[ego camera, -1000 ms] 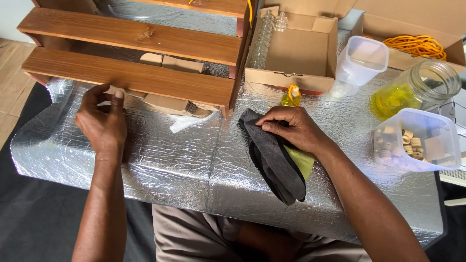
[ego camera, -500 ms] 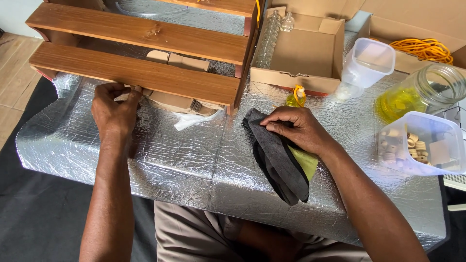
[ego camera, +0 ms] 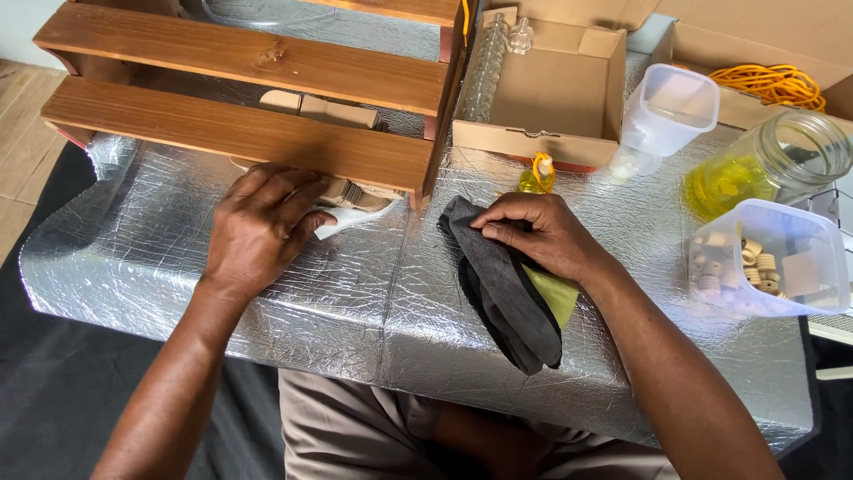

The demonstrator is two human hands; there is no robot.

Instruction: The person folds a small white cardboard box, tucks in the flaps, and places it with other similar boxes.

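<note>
Dark cloth (ego camera: 506, 293) lies under right hand (ego camera: 542, 236); left hand (ego camera: 262, 227) fingers loosely together hide wooden pieces (ego camera: 351, 191).

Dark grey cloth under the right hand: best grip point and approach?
Probably the near end of the dark grey cloth, from above. It lies folded flat on the foil-covered table, and the right hand pins its far end, so the near end is free. Pinch the folded layers there with the fingers.

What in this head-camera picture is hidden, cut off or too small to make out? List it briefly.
- Head view: left hand covers part of the white piece.
- Pale blocks mostly hidden by the wooden shelf.
- Green cloth largely under the dark cloth.
- Yellow cord partly cut off by its box.
</note>
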